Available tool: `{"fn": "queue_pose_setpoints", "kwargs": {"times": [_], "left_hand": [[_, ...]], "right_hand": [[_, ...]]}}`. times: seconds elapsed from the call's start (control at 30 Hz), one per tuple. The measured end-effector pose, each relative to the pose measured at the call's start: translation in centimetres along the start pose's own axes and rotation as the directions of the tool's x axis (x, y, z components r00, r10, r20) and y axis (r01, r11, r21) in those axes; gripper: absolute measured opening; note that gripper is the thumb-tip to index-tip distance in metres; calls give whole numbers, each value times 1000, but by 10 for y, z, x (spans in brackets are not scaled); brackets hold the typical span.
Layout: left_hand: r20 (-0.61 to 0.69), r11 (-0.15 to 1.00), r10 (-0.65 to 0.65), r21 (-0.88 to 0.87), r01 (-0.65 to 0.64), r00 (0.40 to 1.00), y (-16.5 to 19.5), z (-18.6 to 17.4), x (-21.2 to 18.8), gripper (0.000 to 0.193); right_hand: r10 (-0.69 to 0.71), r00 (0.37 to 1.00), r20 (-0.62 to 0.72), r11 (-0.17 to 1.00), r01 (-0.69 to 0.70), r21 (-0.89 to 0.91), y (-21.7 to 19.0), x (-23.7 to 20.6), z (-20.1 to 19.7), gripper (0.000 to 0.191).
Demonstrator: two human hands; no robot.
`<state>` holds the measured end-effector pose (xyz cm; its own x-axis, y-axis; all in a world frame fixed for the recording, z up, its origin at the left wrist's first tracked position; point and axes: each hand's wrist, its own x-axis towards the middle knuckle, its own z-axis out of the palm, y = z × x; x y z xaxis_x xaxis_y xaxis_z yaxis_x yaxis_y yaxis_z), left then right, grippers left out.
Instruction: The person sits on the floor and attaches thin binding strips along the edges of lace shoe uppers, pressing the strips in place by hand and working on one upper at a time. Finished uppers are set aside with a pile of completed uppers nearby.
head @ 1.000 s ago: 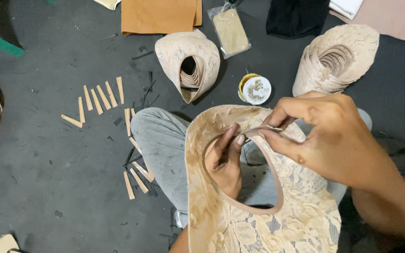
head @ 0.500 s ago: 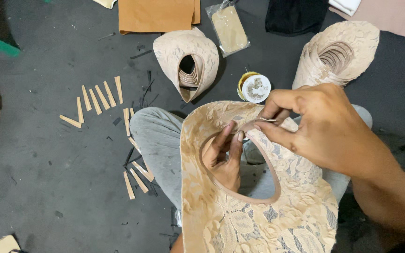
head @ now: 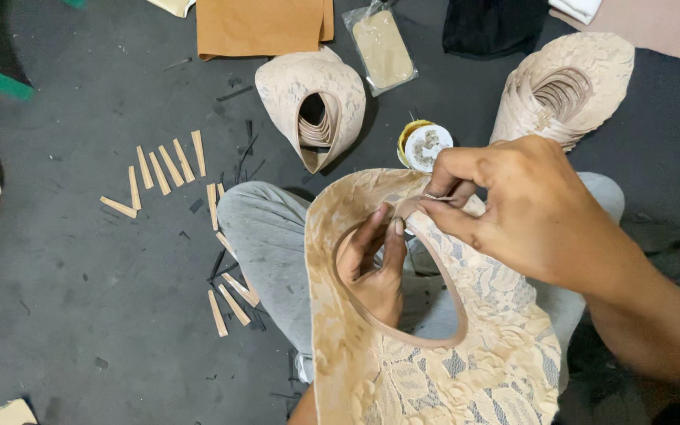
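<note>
**Both hands at the rim of the lace upper**

I saw the dark floor (head: 64,315) take up most of the view, so I placed everything else against the lace upper (head: 434,370), the biggest piece, which lay over my grey-trousered knee (head: 265,236) at lower centre. It was beige, floral, with an oval opening edged by a tan band.

My right hand (head: 529,212) came in from the right, above the upper's top edge. Its thumb and forefinger were pinched shut on something thin and pale at the rim; I could not tell what it was. My left hand (head: 375,267) came up through the opening from below, fingers curled, the tips pressing the band against the lace just beside the right hand's pinch.

Up and to the right of the upper lay a stack of uppers (head: 564,90), nested together. Straight above the upper lay a second stack (head: 312,98), smaller. Beyond that lay a tan sheet (head: 265,24) and a clear bag (head: 383,47) with a beige insert.

Just above the upper, near my right knuckles, stood a small yellow-rimmed tin (head: 423,145). Left of the upper, tan strips (head: 171,165) lay scattered, some beside my knee.
</note>
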<state>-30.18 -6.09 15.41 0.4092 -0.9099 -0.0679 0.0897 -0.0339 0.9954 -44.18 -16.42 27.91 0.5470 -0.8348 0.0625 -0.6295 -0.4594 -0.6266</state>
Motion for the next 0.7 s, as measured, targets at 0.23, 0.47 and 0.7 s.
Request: {"fn": "queue_pose_setpoints", "kwargs": {"times": [0.23, 0.47, 0.7], "left_hand": [[-10, 994, 30, 108, -28, 1000, -1, -3, 3, 28], [-4, 988, 145, -49, -145, 989, -35, -3, 4, 35], [-54, 942, 149, -295, -158, 987, -23, 11, -18, 33]], "right_hand": [[41, 999, -6, 997, -41, -61, 1, 5, 10, 18], [39, 999, -1, 998, -39, -59, 2, 10, 11, 20], [-35, 999, -14, 999, 35, -22, -9, -5, -8, 20]]}}
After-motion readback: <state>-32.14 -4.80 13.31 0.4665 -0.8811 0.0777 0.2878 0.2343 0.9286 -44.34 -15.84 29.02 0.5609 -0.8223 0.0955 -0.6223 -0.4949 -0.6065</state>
